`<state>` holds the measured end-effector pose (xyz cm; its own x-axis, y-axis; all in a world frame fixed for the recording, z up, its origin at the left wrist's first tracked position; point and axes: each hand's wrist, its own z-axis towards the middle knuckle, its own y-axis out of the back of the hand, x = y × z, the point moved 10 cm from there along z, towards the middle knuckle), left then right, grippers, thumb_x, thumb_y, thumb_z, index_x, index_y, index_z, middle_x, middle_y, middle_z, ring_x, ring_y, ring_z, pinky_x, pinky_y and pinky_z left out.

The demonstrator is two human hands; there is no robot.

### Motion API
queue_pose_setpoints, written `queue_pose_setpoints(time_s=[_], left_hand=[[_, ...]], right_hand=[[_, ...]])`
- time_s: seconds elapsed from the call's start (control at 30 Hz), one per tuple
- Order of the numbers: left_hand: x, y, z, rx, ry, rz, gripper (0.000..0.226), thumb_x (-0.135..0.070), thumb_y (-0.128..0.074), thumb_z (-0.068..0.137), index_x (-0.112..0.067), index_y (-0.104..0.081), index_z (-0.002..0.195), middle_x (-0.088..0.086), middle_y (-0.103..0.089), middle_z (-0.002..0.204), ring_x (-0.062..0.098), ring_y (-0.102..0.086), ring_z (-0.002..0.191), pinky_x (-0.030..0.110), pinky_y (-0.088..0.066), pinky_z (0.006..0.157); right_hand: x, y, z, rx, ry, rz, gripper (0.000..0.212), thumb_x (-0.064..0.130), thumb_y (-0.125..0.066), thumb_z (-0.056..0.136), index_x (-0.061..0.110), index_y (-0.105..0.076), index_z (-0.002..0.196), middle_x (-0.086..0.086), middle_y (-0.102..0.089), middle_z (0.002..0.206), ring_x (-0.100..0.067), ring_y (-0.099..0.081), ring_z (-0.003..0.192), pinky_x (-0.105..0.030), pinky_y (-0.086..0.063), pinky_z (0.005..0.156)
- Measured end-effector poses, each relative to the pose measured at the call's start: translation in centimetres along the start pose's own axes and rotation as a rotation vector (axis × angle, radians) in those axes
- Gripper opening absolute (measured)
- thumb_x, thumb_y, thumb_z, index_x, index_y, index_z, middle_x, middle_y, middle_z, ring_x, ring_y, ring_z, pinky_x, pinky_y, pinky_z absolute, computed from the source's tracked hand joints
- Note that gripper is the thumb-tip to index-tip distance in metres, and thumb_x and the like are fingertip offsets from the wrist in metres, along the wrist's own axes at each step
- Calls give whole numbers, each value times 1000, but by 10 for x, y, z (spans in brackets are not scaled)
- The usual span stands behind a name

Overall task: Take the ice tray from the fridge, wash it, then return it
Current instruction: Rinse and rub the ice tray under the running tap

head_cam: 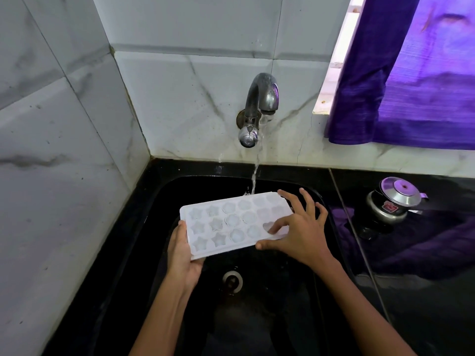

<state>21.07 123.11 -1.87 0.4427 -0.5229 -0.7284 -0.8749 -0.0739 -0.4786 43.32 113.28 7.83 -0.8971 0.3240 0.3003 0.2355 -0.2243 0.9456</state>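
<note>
Gripping the ice tray [232,223] by its near-left end, the left hand [183,255] holds it under the tap [262,98] while the right hand's [300,231] spread fingers rub its cups, so washing is underway, returning remains.

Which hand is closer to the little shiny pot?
Right. The right hand is on the ice tray end nearest the pot; the left hand holds the far end.
</note>
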Motion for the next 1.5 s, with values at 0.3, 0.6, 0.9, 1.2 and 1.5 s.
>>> queue_pose_setpoints(time_s=[0.3, 0.6, 0.9, 1.2, 1.5], left_hand=[[1, -23, 13, 75, 65, -1, 41, -40, -42, 99, -15, -55, 128, 12, -68, 117, 31, -68, 102, 43, -60, 71], [1, -28, 20, 132, 98, -35, 44, -39, -36, 100, -12, -53, 131, 14, -65, 122, 31, -65, 107, 42, -61, 67], [-1, -31, 24, 142, 74, -33, 44, -39, -36, 101, -11, -54, 129, 14, -66, 121, 33, -64, 109, 51, -56, 82], [-2, -28, 29, 137, 75, -20, 44, -41, -38, 99, -13, -54, 129, 14, -66, 122, 32, -64, 110, 54, -51, 91], [5, -27, 29, 133, 82, -4, 44, -41, -42, 98, -13, -54, 129, 14, -66, 121, 34, -65, 108, 56, -52, 88]], right_hand=[[11, 5, 36, 13, -31, 216, 38, 70, -56, 75, 34, -61, 89, 10, -43, 142, -14, -17, 144, -47, -2, 116], [26, -20, 53, 202, 25, 55, 36, 52, -39, 95, 34, -58, 120, 8, -32, 147, -17, -15, 143, -54, 3, 113], [31, -17, 56, 187, -31, 87, 24, 44, -49, 94, 35, -66, 109, 11, -35, 143, -16, -23, 137, -70, -14, 104], [32, -12, 55, 159, -54, 48, 26, 40, -56, 92, 38, -64, 116, 8, 2, 159, -21, 3, 146, -69, -13, 107], [34, -8, 51, 120, -25, -21, 25, 47, -58, 87, 36, -67, 107, 5, 9, 158, -25, 15, 145, -68, -7, 108]])
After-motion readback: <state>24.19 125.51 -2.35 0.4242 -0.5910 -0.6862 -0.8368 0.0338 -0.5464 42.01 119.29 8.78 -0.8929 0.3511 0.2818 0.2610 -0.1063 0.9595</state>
